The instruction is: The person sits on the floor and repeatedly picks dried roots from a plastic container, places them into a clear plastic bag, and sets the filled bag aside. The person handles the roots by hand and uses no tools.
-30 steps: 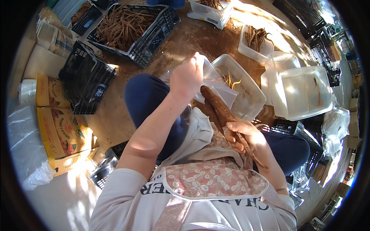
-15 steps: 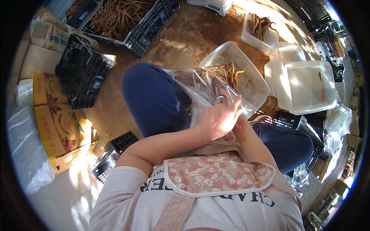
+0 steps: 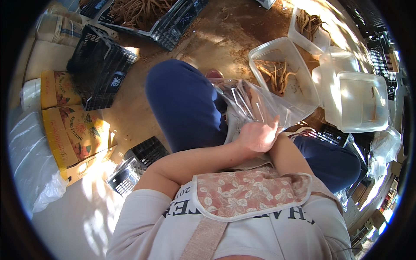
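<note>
A clear plastic bag (image 3: 284,107) is spread above my lap, its near edge close to my wrists. My left hand (image 3: 258,135) is closed on that near edge, one finger pointing up along the film. Crossing under it, my right forearm leads to my right hand (image 3: 257,104), which is inside the bag and seen through the glossy film. Its fingers look stretched out toward the bag's far end, though reflections blur them. Just beyond the bag stands a translucent plastic tub (image 3: 308,82) with a few long brown roots (image 3: 277,77) in it.
A smaller tub (image 3: 299,37) holds more roots, beside stacked translucent tubs (image 3: 362,102) on the right. A black crate (image 3: 173,30) full of roots stands at the far left. Nearer are an upright black crate (image 3: 102,67), yellow cartons (image 3: 78,134) and a small black basket (image 3: 149,151).
My right hand reaches farther into the bag and shows through the film. The bag has drawn back from the roots in the tub. The whole view has shifted slightly.
</note>
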Available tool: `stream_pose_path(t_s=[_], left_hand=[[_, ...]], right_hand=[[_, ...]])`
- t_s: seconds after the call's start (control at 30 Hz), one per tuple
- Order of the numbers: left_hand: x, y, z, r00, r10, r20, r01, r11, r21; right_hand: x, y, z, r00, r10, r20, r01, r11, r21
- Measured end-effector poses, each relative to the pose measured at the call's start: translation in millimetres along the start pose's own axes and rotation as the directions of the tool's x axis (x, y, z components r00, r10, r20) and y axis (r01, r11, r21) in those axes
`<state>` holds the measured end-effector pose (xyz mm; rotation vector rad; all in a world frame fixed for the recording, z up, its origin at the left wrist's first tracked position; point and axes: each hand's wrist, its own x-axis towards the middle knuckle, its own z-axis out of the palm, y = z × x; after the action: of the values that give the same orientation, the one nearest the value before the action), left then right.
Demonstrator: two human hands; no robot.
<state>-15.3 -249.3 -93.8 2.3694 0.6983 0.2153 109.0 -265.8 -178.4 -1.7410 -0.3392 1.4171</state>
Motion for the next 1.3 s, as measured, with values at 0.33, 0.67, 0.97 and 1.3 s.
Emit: stream_pose_path(t_s=[0.33, 0.67, 0.97, 1.3], left_hand=[[-6, 0, 1, 0.992, 0.07, -0.11, -0.064, 0.996, 0.055], [-8, 0, -9, 0.993, 0.069, 0.092, -0.074, 0.996, 0.052], [1, -16, -5, 0.992, 0.035, -0.124, -0.043, 0.997, -0.065], [-7, -16, -7, 0.98, 0.105, 0.166, -0.092, 0.992, -0.088]], right_hand=[[-32, -7, -3, 0.97, 0.019, 0.243, -0.024, 1.0, 0.018], [-11, -5, 8, 0.962, -0.008, 0.272, 0.008, 1.0, 0.003], [12, 4, 18, 0.985, 0.007, 0.175, 0.016, 0.992, -0.125], [9, 4, 34, 0.961, 0.036, 0.273, 0.051, 0.951, -0.304]])
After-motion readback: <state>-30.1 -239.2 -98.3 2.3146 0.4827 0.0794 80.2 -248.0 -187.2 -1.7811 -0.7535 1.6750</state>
